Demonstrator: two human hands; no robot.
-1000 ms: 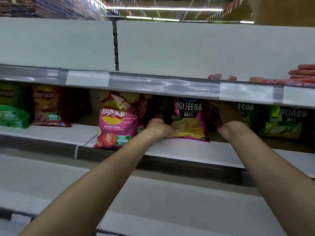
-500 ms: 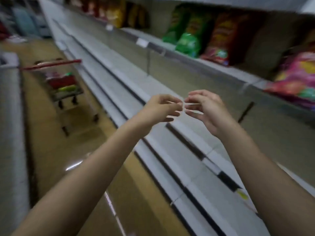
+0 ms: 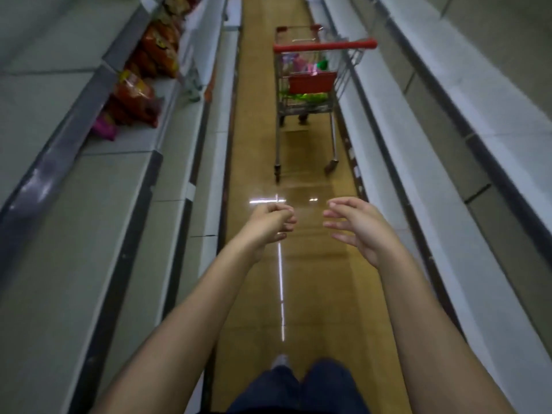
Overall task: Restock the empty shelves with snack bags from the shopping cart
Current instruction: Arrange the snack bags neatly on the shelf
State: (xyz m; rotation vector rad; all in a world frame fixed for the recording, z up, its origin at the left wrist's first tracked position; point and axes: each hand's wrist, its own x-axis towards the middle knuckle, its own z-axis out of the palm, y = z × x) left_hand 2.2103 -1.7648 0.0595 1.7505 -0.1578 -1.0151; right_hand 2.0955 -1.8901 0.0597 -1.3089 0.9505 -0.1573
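Two bare forearms are reaching forward over the glossy brown floor [image 3: 298, 294], both well short of the shopping cart [image 3: 310, 94], which is serving as the landmark throughout. Nearest the viewer, dark trouser legs [image 3: 298, 389] are showing at the bottom edge. Farther out, the left hand [image 3: 270, 224] is hanging with its fingers loosely curled round nothing, while the right hand [image 3: 358, 228] is spreading relaxed, slightly bent fingers, likewise holding nothing. The two hands are floating level with each other, apart, and both nearer the viewer than the cart.

Judged from this layout, the step in hand is the return trip for a fresh load: neither hand is carrying a bag, and the body is facing the cart. The next move is calling for closing the remaining gap, reaching over the red handle [image 3: 325, 46] and gripping a bag from the basket.

Beyond the hands, the cart is standing in the aisle, with pink and green snack bags [image 3: 304, 65] lying inside it. To the cart's left, stocked orange and red bags [image 3: 137, 97] are sitting on the left shelving [image 3: 125, 180]; to its right, the right shelving [image 3: 418, 121] is showing only bare boards.
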